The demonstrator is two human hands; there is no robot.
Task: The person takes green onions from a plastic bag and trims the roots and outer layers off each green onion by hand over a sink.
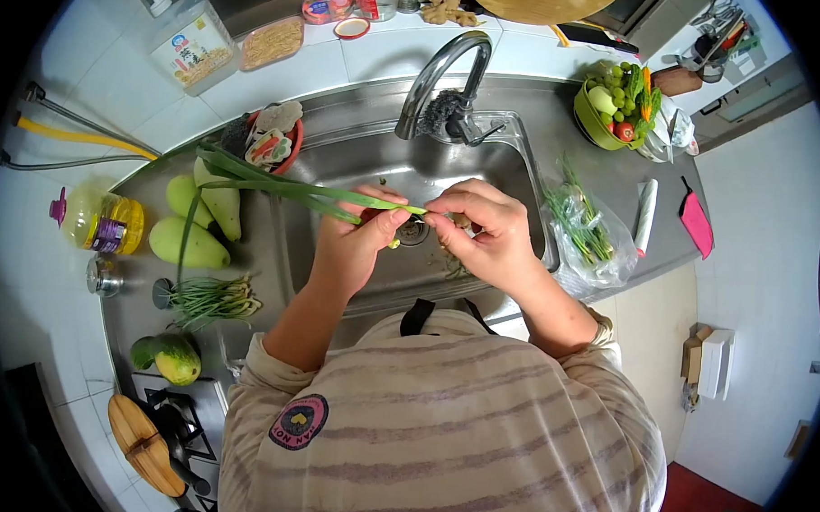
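Note:
Over the steel sink (337, 159), a long green scallion (290, 189) stretches out to the left. My left hand (354, 245) is closed around its stalk. At the scallion's pale end, my right hand (494, 230) pinches with thumb and forefinger. Bits of plant trimmings lie in the basin beneath my hands, partly hidden by them. Left of the sink, a small bunch of thin scallions (214, 301) rests on the counter. More greens sit in a clear plastic bag (596, 240) at the right of the sink.
The faucet (443, 77) arches over the sink's back edge. Pale green gourds (189, 242), an oil bottle (113, 223) and a red bowl (295, 144) stand left. At right are a green basket of vegetables (595, 127), a white roll (645, 215) and a pink cloth (697, 221).

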